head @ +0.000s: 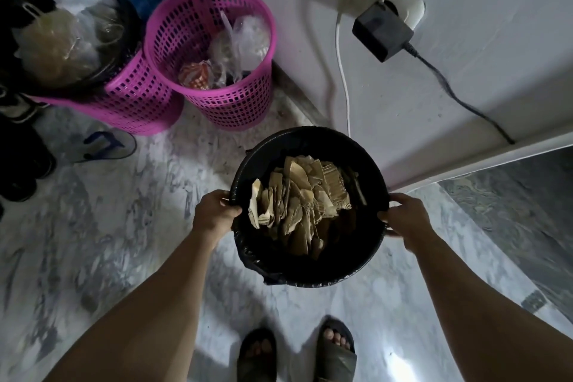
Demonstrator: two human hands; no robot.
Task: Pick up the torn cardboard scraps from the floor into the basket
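— Where's the basket [310,260]?

— Up off the floor [124,226], both hands on it. Left hand [217,211] grips the rim on one side, right hand [403,217] curls round the opposite side.

— And the scraps [300,201]?

— Heaped inside (a black liner under them), brown and crumpled.

— Anything else about?

— Two pink bins [217,49] by the wall, near each other, full of plastic. A black charger [383,32] sits in the socket above.

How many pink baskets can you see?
2. One pink basket stands upright by the wall, holding plastic wrappers. The other pink basket lies to its left, partly covered by bags, so more could be hidden there.
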